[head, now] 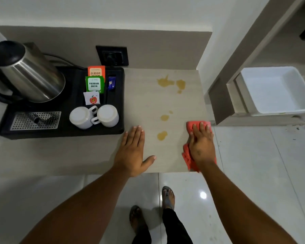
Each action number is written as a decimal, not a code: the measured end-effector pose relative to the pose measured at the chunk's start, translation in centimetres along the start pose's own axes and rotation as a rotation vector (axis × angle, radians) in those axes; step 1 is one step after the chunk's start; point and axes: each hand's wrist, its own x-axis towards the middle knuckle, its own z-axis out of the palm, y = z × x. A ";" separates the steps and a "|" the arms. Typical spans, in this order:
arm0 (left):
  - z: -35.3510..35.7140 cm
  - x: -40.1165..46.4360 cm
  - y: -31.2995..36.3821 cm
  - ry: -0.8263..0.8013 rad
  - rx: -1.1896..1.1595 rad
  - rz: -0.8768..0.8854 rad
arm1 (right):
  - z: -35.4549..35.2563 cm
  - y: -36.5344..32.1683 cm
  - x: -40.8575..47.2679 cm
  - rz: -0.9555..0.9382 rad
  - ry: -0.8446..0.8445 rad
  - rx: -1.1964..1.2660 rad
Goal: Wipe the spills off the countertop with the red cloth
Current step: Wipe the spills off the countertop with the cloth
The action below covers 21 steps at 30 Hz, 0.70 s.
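Cloth point(189, 156): red, bunched, at the desk's right front corner, pressed flat under the right hand; long axis front to back, far end toward the wall, near end at the front edge.
Right hand point(202, 147): palm down on the cloth, fingers straight and close together, pointing away toward the wall; pressing rather than gripping.
Left hand point(132, 152): flat on the bare desk, well left of the cloth, fingers together, thumb spread right; holding nothing.
Spills point(162, 135): amber puddles in a loose line front to back between the hands; nearest one just left of the cloth, apart from it; two smaller ones beyond; largest patch point(171, 83) near the back wall.
Desk point(148, 103): pale, wood-grain top, ending just right of the cloth.
Tray point(63, 132): black, left of the spills, its near right corner just beyond the left fingertips.
On tray: steel kettle point(28, 73) at back left, two white cups point(93, 117) upside down, side by side, tea sachets point(95, 84) standing behind them, perforated metal grille point(36, 120) at front left.
Bin point(275, 90): white, on the floor to the right, beyond the desk.
Floor point(253, 173): glossy pale tiles; two feet below the desk edge.
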 end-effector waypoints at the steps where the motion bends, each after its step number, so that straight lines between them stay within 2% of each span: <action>1: 0.0 0.0 0.0 0.001 -0.007 -0.002 | 0.1 -0.8 1.4 0.007 -0.005 0.003; 3: -0.1 0.0 0.1 0.004 -0.019 -0.011 | 0.4 -1.8 2.4 -0.049 -0.037 0.020; 6: 0.0 0.0 0.0 0.015 -0.029 -0.010 | 0.6 0.4 -1.8 -0.174 -0.049 0.007; 9: 0.3 0.1 0.0 0.022 -0.032 -0.009 | -0.5 3.8 -3.7 -0.011 -0.002 0.039; 12: 0.1 0.1 0.0 0.037 -0.050 -0.017 | -1.0 2.7 1.4 0.164 0.023 0.084; 14: -0.1 0.0 0.2 0.035 -0.061 -0.019 | -0.8 0.9 3.6 0.074 -0.010 0.054; 17: -0.2 0.0 0.2 0.032 -0.054 -0.017 | 0.5 0.6 1.4 -0.201 -0.047 -0.010; 19: -0.1 0.2 0.0 0.038 -0.042 -0.023 | 0.6 1.4 -0.5 -0.214 -0.024 -0.008; 21: 0.0 0.2 0.0 0.014 -0.029 -0.027 | 0.5 2.0 1.2 -0.131 0.002 0.022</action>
